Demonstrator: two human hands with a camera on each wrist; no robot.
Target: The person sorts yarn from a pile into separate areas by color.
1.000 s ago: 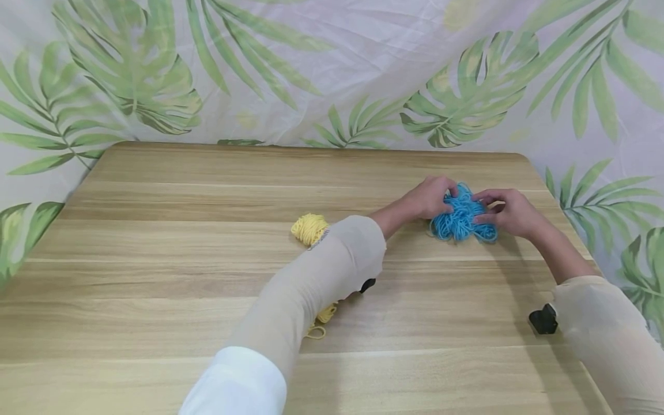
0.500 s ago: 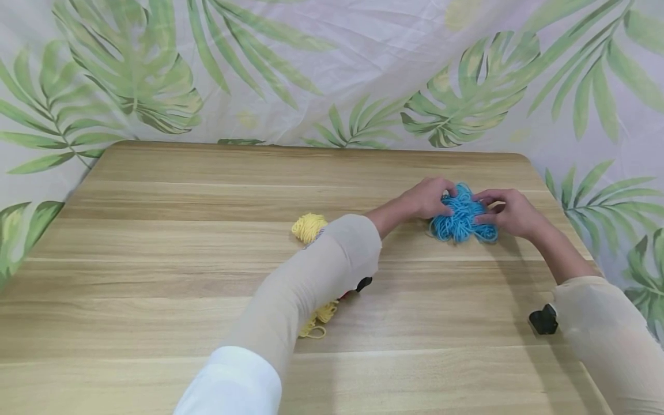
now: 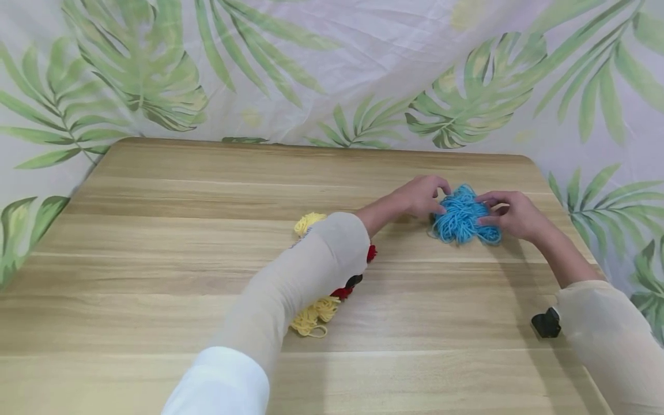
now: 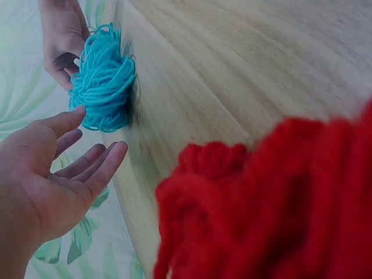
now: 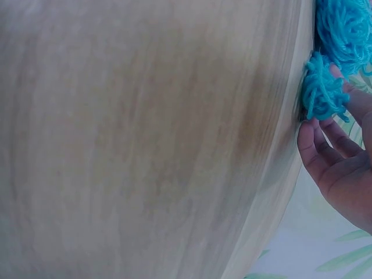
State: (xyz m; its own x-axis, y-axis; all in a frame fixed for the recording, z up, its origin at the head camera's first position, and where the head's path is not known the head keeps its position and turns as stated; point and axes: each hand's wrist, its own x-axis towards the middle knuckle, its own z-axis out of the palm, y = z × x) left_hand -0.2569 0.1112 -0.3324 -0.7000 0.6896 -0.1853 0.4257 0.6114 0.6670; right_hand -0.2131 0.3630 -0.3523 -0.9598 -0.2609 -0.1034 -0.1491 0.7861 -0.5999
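Observation:
A heap of blue yarn (image 3: pixel 460 216) lies on the wooden table (image 3: pixel 207 259) at the back right. The left hand (image 3: pixel 422 196) is at its left side; in the left wrist view this hand (image 4: pixel 58 186) has spread, relaxed fingers, with the thumb tip close to the blue yarn (image 4: pixel 103 81), contact unclear. The right hand (image 3: pixel 513 214) holds the right side of the heap between thumb and fingers. In the right wrist view the thumb and fingertips of the right hand (image 5: pixel 349 174) lie around a small blue bunch (image 5: pixel 322 93).
Yellow yarn (image 3: pixel 309 222) lies beyond the left sleeve and more yellow yarn (image 3: pixel 317 314) on its near side. Red yarn (image 3: pixel 342 293), partly hidden by that sleeve, looms large in the left wrist view. A leaf-patterned cloth (image 3: pixel 363 69) hangs behind the table.
The left hand has drawn back leftward from the blue yarn and its fingers have loosened. The left forearm has shifted left, uncovering some red yarn. The right hand keeps its place on the heap.

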